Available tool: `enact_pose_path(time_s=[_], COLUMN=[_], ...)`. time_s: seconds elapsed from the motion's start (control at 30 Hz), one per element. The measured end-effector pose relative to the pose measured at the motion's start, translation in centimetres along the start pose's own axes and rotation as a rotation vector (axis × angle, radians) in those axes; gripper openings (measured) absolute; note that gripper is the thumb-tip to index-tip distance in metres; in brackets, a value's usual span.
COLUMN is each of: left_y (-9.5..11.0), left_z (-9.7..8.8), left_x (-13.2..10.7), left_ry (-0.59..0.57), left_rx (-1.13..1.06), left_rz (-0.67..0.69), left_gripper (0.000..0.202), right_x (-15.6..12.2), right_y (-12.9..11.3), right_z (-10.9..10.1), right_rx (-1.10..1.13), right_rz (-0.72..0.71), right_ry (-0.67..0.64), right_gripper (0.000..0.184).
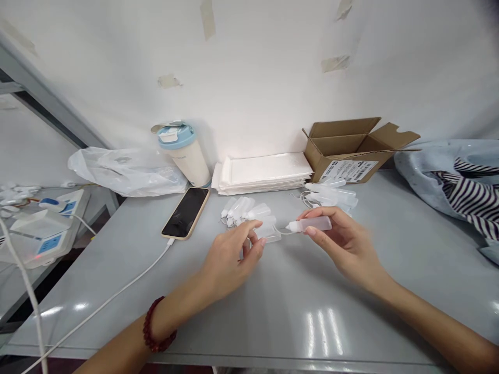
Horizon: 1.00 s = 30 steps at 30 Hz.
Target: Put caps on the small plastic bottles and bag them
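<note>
A small, translucent white plastic bottle with a narrow pointed tip (316, 224) is held above the grey, glossy tabletop (253, 322) by the right hand (349, 244), its body clamped between thumb and fingertips. The bottle's long axis is laid nearly level, crosswise to the person, with the tip aimed toward the left hand (230, 254) and the base kept within the right grip. The right hand is thus the nearer one; the tip is separated from the left fingertips by a short gap, in which a thin whitish cord (287, 233) is seen. The left thumb and forefinger are parted at the near edge of a cluster of similar bottles (247, 209); whether one is gripped there cannot be told. Another group of bottles (331, 196) is placed beyond the right hand, before an open brown cardboard box (349, 170).
</note>
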<state>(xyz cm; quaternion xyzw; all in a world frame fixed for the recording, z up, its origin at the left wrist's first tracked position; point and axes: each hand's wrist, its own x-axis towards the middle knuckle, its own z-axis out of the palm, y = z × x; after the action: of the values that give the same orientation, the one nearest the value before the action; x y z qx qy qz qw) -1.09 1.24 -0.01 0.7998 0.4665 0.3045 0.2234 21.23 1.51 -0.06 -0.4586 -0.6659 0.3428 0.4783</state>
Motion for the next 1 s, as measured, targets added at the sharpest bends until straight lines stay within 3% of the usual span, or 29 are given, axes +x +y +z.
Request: enact_pose_path(time_s=[0.23, 0.67, 1.0], left_y=[0.6, 0.8, 0.8], left_z=[-0.4, -0.3, -0.3], left_x=[0.0, -0.5, -0.5], left_ry=[-0.148, -0.135, -0.138], left_rx=[-0.194, -0.188, -0.171], left_rz=[-0.158, 0.029, 0.060], left_gripper=[0.026, 0.018, 0.018], right_x=[-0.8, -1.0, -1.0], right_y=[-0.6, -1.2, -1.4], right_z=[-0.1, 0.2, 0.4], right_rx=[0.077, 0.095, 0.097], right_rz=[-0.018, 0.035, 0.045], right_ry=[-0.080, -0.109, -0.122], right_gripper=[0.012, 0.013, 0.013])
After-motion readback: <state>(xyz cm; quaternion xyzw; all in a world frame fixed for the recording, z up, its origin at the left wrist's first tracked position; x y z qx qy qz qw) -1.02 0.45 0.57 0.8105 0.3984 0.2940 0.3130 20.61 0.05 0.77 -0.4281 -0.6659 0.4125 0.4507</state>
